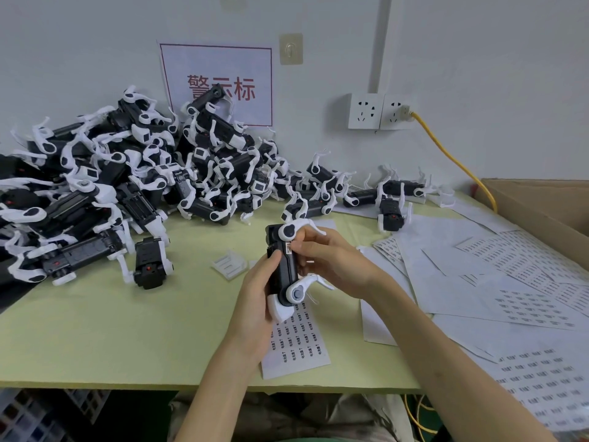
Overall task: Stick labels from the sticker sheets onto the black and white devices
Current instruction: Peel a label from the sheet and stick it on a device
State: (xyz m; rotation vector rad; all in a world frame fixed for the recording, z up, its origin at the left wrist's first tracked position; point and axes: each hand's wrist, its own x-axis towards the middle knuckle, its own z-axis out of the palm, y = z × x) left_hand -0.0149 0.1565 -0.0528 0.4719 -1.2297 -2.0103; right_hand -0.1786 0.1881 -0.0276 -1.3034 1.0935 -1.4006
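Note:
I hold one black and white device (284, 269) upright above the table's middle. My left hand (255, 301) grips its lower body from the left. My right hand (331, 260) curls round its right side, thumb pressing a small label (289, 247) on the black body. A sticker sheet (294, 341) with rows of labels lies flat under the device. A big heap of the same devices (127, 173) covers the table's left and back.
More sticker sheets (516, 282) and backing papers spread over the right side. A cardboard box (541, 205) stands at the far right. A yellow cable (452, 157) runs from the wall socket (379, 111). A small white plastic part (230, 264) lies left of my hands.

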